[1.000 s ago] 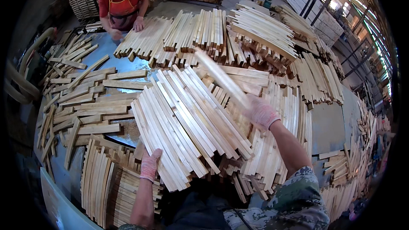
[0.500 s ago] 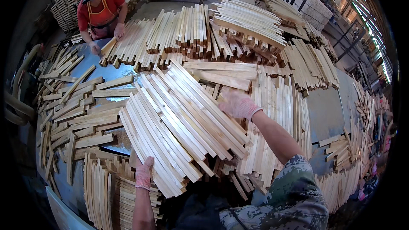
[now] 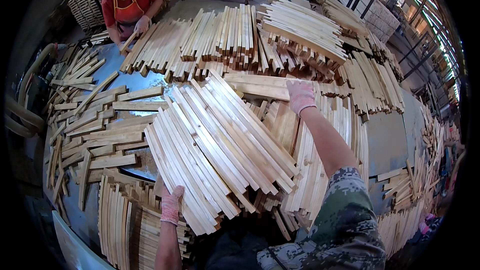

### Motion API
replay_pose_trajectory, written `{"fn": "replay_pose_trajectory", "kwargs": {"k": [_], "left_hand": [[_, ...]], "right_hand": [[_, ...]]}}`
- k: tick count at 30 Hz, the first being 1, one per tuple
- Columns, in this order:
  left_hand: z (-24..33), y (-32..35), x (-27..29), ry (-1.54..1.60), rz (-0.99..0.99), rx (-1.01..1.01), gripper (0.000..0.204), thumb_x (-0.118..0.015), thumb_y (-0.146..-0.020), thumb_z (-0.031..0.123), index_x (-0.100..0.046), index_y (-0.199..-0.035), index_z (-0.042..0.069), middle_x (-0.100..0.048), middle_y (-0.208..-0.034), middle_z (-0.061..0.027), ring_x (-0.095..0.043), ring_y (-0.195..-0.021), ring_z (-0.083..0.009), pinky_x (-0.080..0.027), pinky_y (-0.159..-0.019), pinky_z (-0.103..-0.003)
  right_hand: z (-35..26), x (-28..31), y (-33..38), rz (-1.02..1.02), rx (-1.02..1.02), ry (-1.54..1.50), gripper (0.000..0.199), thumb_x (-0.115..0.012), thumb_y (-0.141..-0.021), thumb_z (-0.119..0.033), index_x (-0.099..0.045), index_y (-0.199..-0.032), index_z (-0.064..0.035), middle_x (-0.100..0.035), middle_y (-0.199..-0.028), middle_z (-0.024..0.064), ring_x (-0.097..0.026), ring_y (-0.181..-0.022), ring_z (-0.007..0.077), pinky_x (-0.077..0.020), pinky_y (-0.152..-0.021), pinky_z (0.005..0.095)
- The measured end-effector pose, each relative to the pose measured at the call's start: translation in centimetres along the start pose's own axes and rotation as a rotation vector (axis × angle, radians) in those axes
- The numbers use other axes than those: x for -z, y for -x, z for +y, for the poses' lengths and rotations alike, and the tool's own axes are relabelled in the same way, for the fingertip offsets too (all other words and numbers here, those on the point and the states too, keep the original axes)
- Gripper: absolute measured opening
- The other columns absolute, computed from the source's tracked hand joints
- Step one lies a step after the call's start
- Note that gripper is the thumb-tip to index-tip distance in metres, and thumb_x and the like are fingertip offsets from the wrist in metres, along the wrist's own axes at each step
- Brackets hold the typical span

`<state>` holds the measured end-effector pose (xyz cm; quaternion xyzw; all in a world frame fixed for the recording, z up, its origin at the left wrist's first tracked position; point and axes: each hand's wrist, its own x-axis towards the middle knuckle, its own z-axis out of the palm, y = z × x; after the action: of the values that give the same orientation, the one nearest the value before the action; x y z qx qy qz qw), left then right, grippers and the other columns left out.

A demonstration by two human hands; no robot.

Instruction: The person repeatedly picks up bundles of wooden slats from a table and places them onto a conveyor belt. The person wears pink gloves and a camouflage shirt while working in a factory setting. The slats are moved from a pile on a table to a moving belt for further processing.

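A slanted layer of pale wooden strips [image 3: 215, 140] lies in front of me, above other stacked wood. At its lower left edge my left hand [image 3: 171, 205], in a pinkish knit glove, is closed on the side of the strips; part of its fingers is hidden. My right arm reaches forward. My gloved right hand [image 3: 301, 96] is closed over the right end of a wider wooden board [image 3: 257, 86] that lies crosswise beyond the slanted strips. More strips [image 3: 320, 155] lie lengthwise under my right forearm.
Loose short pieces [image 3: 110, 135] cover the metal table [image 3: 107, 72] at left. Rows of stacked strips [image 3: 220, 35] stand along the far side. Across the table a co-worker [image 3: 131, 7] in a red shirt handles a strip. Another stack [image 3: 117, 220] stands at lower left.
My right hand has moved forward and right, from beside the slanted strips to the crosswise board's end. My left hand stays at the strips' edge. The whole view has shifted slightly.
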<state>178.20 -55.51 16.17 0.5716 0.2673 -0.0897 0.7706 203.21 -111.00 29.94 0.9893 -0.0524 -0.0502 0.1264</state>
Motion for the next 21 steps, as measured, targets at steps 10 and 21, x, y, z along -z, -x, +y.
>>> {"fn": "replay_pose_trajectory", "kwargs": {"k": [10,21], "left_hand": [[1.9,1.2,-2.1,0.015,-0.051,-0.041,0.082,-0.078,-0.093,0.005,-0.036,-0.163,0.007,-0.062,-0.14,-0.0145,-0.065,-0.122,-0.0269,-0.056,-0.107,-0.041],[1.3,0.4,-1.8,0.044,-0.094,-0.048,0.09,-0.08,-0.091,0.007,-0.03,-0.166,0.006,-0.059,-0.147,-0.0174,-0.063,-0.127,-0.0318,-0.055,-0.109,-0.045]], "right_hand": [[4.7,5.0,5.0,0.08,-0.028,0.016,0.04,-0.074,-0.083,-0.017,-0.073,-0.123,-0.0112,-0.07,-0.119,0.0175,-0.068,-0.116,0.0384,-0.0558,-0.097,0.0503],[8.8,2.3,18.9,-0.254,-0.138,-1.076,0.088,-0.088,-0.073,-0.018,-0.057,-0.155,-0.0057,-0.075,-0.125,0.0161,-0.073,-0.108,0.0275,-0.0575,-0.098,0.0371]]}}
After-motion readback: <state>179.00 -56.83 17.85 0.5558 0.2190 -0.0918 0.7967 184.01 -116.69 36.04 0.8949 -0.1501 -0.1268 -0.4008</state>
